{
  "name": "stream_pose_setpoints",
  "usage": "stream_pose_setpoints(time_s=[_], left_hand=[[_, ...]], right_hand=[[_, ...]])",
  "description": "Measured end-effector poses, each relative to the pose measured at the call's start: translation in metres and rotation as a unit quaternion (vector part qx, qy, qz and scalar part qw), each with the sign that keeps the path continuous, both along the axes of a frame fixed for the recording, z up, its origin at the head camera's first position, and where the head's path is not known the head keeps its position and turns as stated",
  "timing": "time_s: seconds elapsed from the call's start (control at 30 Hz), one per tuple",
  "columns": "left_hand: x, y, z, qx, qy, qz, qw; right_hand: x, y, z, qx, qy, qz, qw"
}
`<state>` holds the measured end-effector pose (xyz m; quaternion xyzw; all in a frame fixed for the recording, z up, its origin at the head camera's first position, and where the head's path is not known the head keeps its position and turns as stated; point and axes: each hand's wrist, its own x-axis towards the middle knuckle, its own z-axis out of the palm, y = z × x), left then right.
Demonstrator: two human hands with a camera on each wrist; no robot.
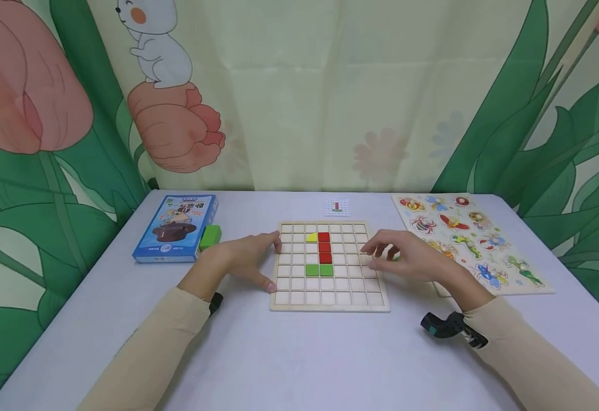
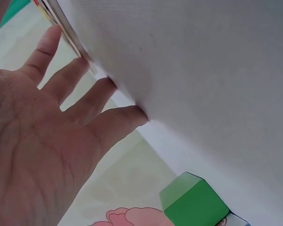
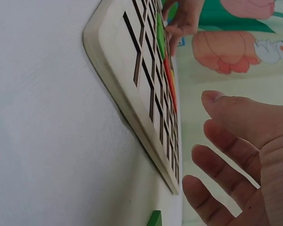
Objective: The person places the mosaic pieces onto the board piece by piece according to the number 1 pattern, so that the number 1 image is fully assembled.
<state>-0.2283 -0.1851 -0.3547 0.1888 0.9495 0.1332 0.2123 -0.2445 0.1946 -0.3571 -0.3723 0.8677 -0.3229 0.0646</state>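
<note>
A wooden grid board (image 1: 353, 299) lies on the table. Set in its cells are a yellow triangular piece (image 1: 312, 237), several red square tiles (image 1: 324, 247) in a column, and two green tiles (image 1: 319, 270) below them. My left hand (image 1: 243, 256) is at the board's left edge, thumb and fingers spread along it, holding nothing. Over the right edge hovers my right hand (image 1: 409, 258), fingers loosely bent; in the right wrist view its thumb stands apart from the fingers with nothing between. A small green piece (image 3: 154, 219) lies on the table beside the board, mostly hidden by that hand in the head view.
At the left lies a blue box (image 1: 176, 228) with a green block (image 1: 210, 237) against its side. A small printed grid card (image 1: 337, 208) sits behind the board. On the right is a sheet with insect pictures (image 1: 464, 240). A patterned curtain (image 1: 299, 103) hangs behind the table.
</note>
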Motion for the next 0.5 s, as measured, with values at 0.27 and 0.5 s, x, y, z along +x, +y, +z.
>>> stream_pose_setpoints(time_s=[0.27, 0.5], left_hand=[[0.001, -0.002, 0.002, -0.002, -0.002, 0.011, 0.9999], [0.003, 0.002, 0.003, 0.002, -0.007, 0.005, 1.0]], right_hand=[[-0.001, 0.017, -0.003, -0.002, 0.022, -0.012, 0.9997], [0.0, 0.031, -0.006, 0.0, 0.033, -0.016, 0.9993]])
